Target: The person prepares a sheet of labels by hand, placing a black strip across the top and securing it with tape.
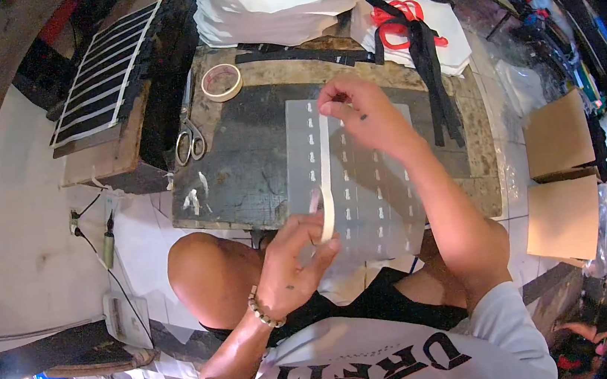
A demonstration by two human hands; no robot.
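Observation:
My left hand [298, 263], with a beaded bracelet at the wrist, grips a roll of masking tape [328, 214] at the near part of a translucent plastic sheet [359, 183]. From the roll a pale strip runs straight away from me. My right hand [347, 103] pinches the strip's far end near the sheet's far edge. Rows of small white printed marks cover the sheet, and the strip lies between two of these rows. The sheet rests on a dark board [233, 164], its near end reaching past the table edge over my lap.
A second tape roll [222, 83] and metal scissors [190, 140] lie at the left. Beyond are a stack of white sheets [284, 17], black strips [434, 79] and a red looped cord [394, 27]. A striped black panel [110, 71] stands left; cardboard boxes [565, 216] are right.

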